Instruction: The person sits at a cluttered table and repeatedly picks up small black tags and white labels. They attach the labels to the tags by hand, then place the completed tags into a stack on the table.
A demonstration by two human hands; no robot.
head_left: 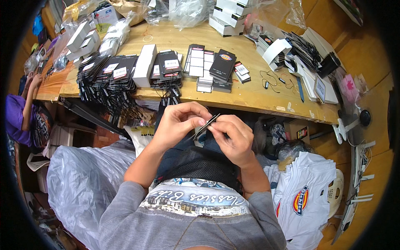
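Above my lap, just off the table's near edge, my left hand [181,123] and my right hand [233,135] come together. Both pinch black hang tags [213,120], seen nearly edge-on. They look like thin cards, more than one, slightly apart; fingers hide much of them. In front of my hands lie a stack of black hang tags [223,64], white-labelled tags [196,61] and a small pile of tags with barcode stickers [242,72]. To the left, strung black tags [121,74] overlap in rows, their cords hanging over the edge.
A white box [145,66] stands between the strung tags. Loose black cords [277,81] and a blue pen-like tool [300,89] lie to the right. Folded white T-shirts [306,196] are at my right, a large plastic bag [83,179] at my left. Another person [21,116] sits far left.
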